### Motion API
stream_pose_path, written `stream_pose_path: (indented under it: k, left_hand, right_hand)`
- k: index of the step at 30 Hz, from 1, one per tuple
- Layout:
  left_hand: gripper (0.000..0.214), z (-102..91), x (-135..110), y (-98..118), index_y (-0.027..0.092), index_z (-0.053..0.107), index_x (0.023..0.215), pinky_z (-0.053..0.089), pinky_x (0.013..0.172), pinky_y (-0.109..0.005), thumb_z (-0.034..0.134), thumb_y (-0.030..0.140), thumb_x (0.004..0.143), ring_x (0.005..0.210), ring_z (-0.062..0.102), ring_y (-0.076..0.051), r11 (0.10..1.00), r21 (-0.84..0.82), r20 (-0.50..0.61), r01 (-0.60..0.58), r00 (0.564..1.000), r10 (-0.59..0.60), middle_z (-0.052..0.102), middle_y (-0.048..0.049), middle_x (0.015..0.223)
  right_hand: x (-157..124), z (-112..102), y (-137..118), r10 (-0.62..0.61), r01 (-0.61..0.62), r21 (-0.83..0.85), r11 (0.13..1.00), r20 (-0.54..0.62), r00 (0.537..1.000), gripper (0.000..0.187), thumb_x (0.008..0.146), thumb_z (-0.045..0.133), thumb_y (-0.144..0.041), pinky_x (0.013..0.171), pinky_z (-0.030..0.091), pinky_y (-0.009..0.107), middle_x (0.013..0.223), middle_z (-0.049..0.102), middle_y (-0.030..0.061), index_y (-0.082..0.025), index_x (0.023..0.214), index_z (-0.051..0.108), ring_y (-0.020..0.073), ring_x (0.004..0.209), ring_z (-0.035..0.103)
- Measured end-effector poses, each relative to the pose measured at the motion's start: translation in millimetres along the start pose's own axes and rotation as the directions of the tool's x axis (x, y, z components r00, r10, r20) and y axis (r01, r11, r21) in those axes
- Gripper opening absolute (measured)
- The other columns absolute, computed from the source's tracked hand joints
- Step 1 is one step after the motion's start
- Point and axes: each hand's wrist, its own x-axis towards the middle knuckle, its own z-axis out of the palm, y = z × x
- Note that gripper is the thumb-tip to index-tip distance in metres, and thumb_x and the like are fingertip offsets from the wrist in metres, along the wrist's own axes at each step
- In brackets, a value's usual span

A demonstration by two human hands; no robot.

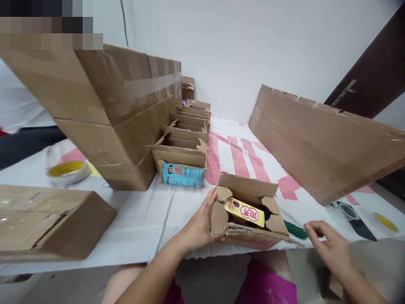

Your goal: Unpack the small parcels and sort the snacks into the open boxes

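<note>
My left hand (202,223) grips the left side of a small open cardboard box (247,240) near the table's front edge. Its flaps stand up, and inside lies a yellow carton (245,212) with red and white lettering, tilted. To the right of the box, my right hand (332,245) has its thumb and forefinger drawn together and the other fingers curled. Whatever is in that pinch, if anything, is too small to make out. Close to its fingertips lies a green object (295,229), partly behind the box. A blue snack packet (182,175) lies beyond the box, to the left.
Open cardboard boxes (182,157) run in a row beside a tall stack of closed boxes (126,109). A closed carton (41,223) and a tape roll (68,171) sit left. A cardboard panel (319,139) stands right, near another tape roll (386,222).
</note>
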Motion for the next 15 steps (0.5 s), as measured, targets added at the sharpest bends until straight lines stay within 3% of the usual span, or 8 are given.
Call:
stream_pose_path:
  k: [3,5,7,9,12,15]
  left_hand:
    - [0.135,2.4,1,-8,0.031,-0.02,0.147,0.019,0.117,-0.057,0.084,0.033,0.062,0.146,0.013,-0.035,0.995,-0.098,0.012,-0.01,1.0,0.011,0.004,-0.016,0.16]
    - [0.139,3.4,2,-12,0.03,-0.024,0.146,0.018,0.117,-0.055,0.085,0.031,0.061,0.146,0.013,-0.034,0.988,-0.153,0.026,0.0,1.0,0.004,0.004,-0.0168,0.16]
    - [0.141,4.6,1,-14,0.029,-0.025,0.146,0.018,0.118,-0.053,0.086,0.03,0.06,0.146,0.014,-0.033,0.982,-0.188,0.038,0.016,0.999,-0.009,0.005,-0.0168,0.16]
    - [0.141,6.4,1,-15,0.028,-0.023,0.147,0.017,0.118,-0.052,0.087,0.03,0.059,0.146,0.018,-0.032,0.98,-0.197,0.047,0.026,0.999,-0.017,0.008,-0.0172,0.159]
    - [0.14,9.6,-1,-16,0.029,-0.019,0.148,0.021,0.117,-0.05,0.087,0.03,0.058,0.144,0.024,-0.032,0.983,-0.178,0.045,0.035,0.999,-0.028,0.012,-0.0171,0.159]
    - [0.14,10.6,-4,-16,0.027,-0.019,0.149,0.025,0.116,-0.049,0.087,0.025,0.057,0.143,0.026,-0.032,0.986,-0.161,0.022,0.04,0.999,-0.037,0.013,-0.0185,0.159]
  right_hand:
    - [27,-12,-36,-0.118,0.13,0.087,0.988,-0.138,0.983,0.014,0.089,0.054,-0.036,0.067,0.048,0.029,0.078,0.064,0.0021,-0.023,0.087,0.059,0.0177,0.07,0.06]
    - [44,-14,-62,-0.216,0.228,0.162,0.96,-0.087,0.972,0.01,0.089,0.055,-0.032,0.071,0.05,0.03,0.084,0.066,0.0037,-0.023,0.09,0.06,0.0187,0.077,0.062]
    - [58,-11,-87,-0.335,0.314,0.238,0.919,0.054,0.941,0.011,0.089,0.056,-0.031,0.076,0.051,0.032,0.092,0.068,0.0059,-0.024,0.095,0.061,0.0202,0.086,0.064]
    - [69,-2,-110,-0.41,0.34,0.277,0.899,0.254,0.876,0.024,0.087,0.06,-0.034,0.083,0.051,0.034,0.105,0.068,0.0085,-0.023,0.108,0.061,0.0219,0.097,0.062]
    - [78,14,-134,-0.39,0.327,0.214,0.92,0.543,0.743,0.051,0.077,0.071,-0.041,0.091,0.047,0.04,0.119,0.064,0.0105,-0.023,0.123,0.057,0.0266,0.108,0.059]
    - [82,24,-143,-0.315,0.339,0.102,0.935,0.677,0.665,0.059,0.069,0.076,-0.041,0.09,0.045,0.044,0.113,0.066,0.011,-0.023,0.123,0.059,0.031,0.104,0.059]
